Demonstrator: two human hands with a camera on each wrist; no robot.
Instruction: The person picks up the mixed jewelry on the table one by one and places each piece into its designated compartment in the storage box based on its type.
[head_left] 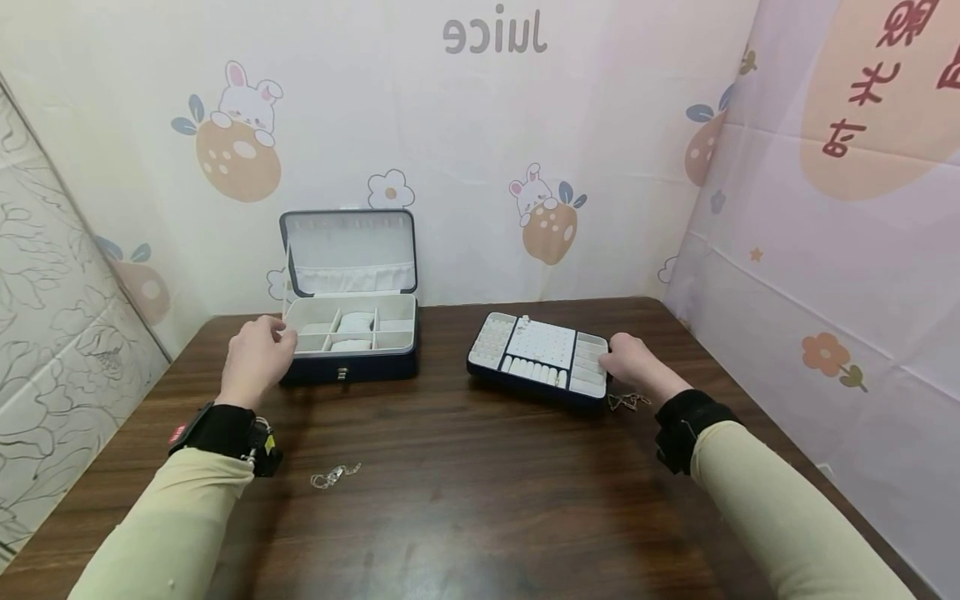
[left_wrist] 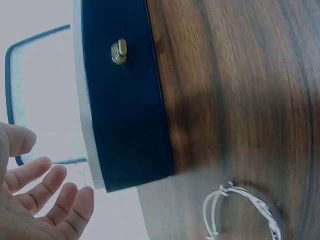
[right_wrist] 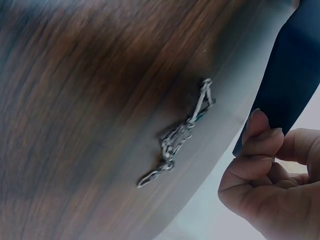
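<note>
A dark blue jewelry box [head_left: 375, 364] stands with its lid [head_left: 348, 250] raised at the back left. White cushions [head_left: 356, 322] lie in its middle compartments. My left hand [head_left: 258, 354] is beside the box's left side; in the left wrist view its fingers [left_wrist: 60, 200] are loosely bent with nothing visible held. A faint thin line near them is too blurred to identify. With my right hand [head_left: 632, 363] I grip the right end of a dark blue jewelry tray [head_left: 540, 343]. The tray has white ring rolls [head_left: 534, 370] and small compartments. Its left end looks tilted up slightly.
A silver chain [head_left: 628, 402] lies on the table below my right hand. Another silver chain [head_left: 335, 476] lies near my left forearm. The brown wooden table [head_left: 450, 508] meets a printed curtain [head_left: 480, 167] at the back, with further hangings at both sides.
</note>
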